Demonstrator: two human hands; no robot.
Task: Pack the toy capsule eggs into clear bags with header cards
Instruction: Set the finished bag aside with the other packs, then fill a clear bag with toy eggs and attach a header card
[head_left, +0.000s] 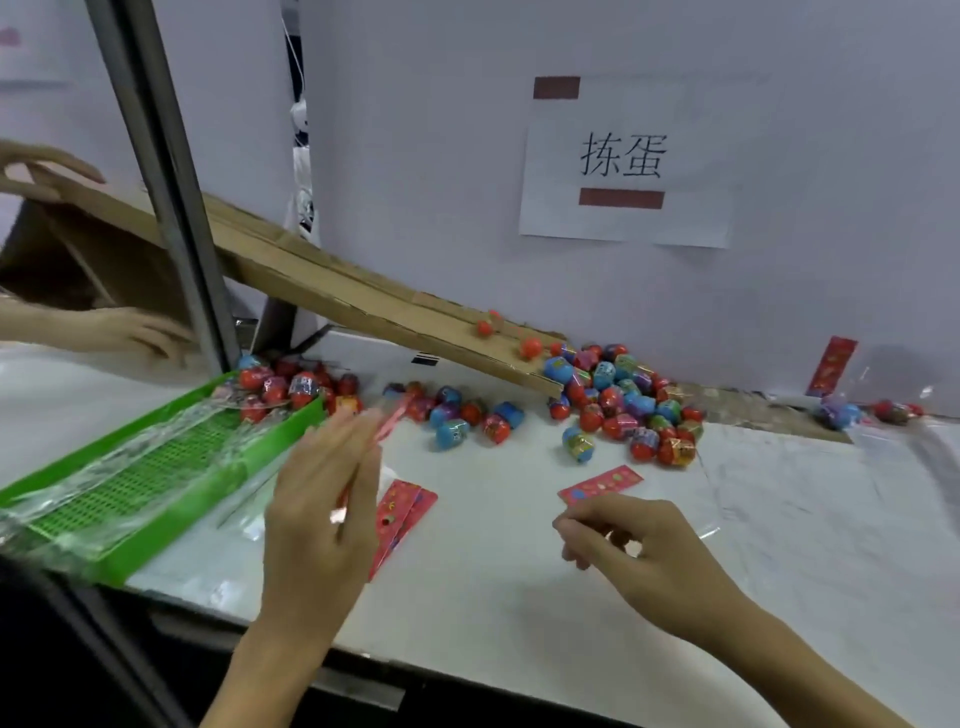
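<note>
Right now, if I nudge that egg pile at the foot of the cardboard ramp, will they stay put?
Probably not. The capsule eggs are rounded and look glossy, so they would likely roll and scatter across the smooth white table. A few are on the ramp itself. They seem small and light; a gentle push should move several.

the white worktop (493, 582) carries a green tray (156, 499) at its left edge, with crumpled clear film in it and bagged eggs at its far end. loose capsule eggs (623, 405) lie heaped at the foot of a cardboard ramp (332, 291), with a smaller scatter (462, 413) to the left. two red header cards (402, 512) (600, 483) lie flat near the middle, and clear bags (789, 478) lie to the right.
</note>
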